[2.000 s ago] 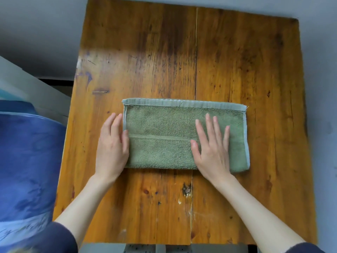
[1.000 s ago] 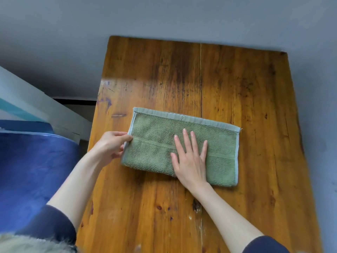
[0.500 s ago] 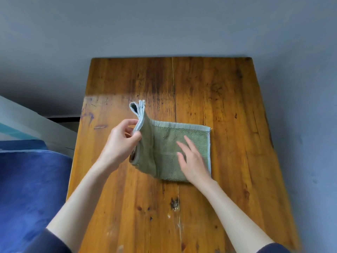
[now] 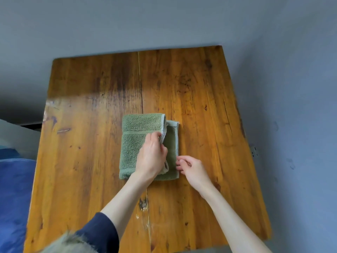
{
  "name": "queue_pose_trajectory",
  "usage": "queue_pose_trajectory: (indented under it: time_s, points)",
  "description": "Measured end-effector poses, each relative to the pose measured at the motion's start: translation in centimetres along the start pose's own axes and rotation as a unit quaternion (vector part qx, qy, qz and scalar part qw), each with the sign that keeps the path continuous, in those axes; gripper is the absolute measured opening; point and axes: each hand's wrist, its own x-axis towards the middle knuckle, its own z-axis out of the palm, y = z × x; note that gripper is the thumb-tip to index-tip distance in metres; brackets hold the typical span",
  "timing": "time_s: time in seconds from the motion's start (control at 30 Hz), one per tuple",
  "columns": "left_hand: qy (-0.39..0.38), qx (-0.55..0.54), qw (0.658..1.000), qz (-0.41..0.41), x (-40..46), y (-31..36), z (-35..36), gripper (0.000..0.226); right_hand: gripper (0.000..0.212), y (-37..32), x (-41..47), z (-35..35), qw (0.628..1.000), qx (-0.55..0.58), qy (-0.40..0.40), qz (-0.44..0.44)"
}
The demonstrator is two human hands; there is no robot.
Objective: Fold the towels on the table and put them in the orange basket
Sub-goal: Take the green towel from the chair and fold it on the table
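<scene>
1 green towel [image 4: 135, 143] lies folded at centre of wooden counter [image 4: 200, 88]. L hand [image 4: 152, 157] pinches the folded-over hem, upper layer not flush w/ lower. R hand [image 4: 191, 168], fingers loosely curled, touches towel's R edge; holds nothing.

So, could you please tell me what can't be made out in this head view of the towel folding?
- Orange basket: nowhere in the head view, so its place is unknown.
- Green towel: the near right part of the upper layer is covered by the left hand.
- Right hand: its curled fingers reach the towel's right edge; whether they pinch it is unclear.
- Blue object: cut off by the left edge.
- Wooden table: near edge cut off by the bottom.
</scene>
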Motion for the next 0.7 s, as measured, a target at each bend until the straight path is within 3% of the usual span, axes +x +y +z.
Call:
queue_pose_trajectory:
  time_s: [0.13,0.27,0.5,0.6,0.7]
  points:
    - [0.028,0.013,0.999,0.029,-0.6,0.4,1.5,0.036,0.032,0.5,0.3,-0.2,1.0,0.026,-0.01,0.001]
    - [-0.041,0.05,0.998,0.014,-0.7,-0.3,3.1,0.042,0.031,0.7,0.7,-0.5,0.998,0.058,-0.009,0.012]
    - [-0.054,-0.077,0.994,0.056,-0.9,-2.1,3.1,0.047,0.023,-0.1,1.3,-0.4,0.994,0.103,-0.01,0.035]
    - [-0.027,-0.183,0.982,0.034,-1.4,-2.9,2.1,0.042,0.016,-0.8,1.5,0.4,0.996,0.086,0.0,0.036]
    - [0.07,-0.115,0.986,0.097,-1.9,-4.6,1.0,0.041,0.029,-1.7,1.8,1.2,0.999,0.013,0.027,0.017]
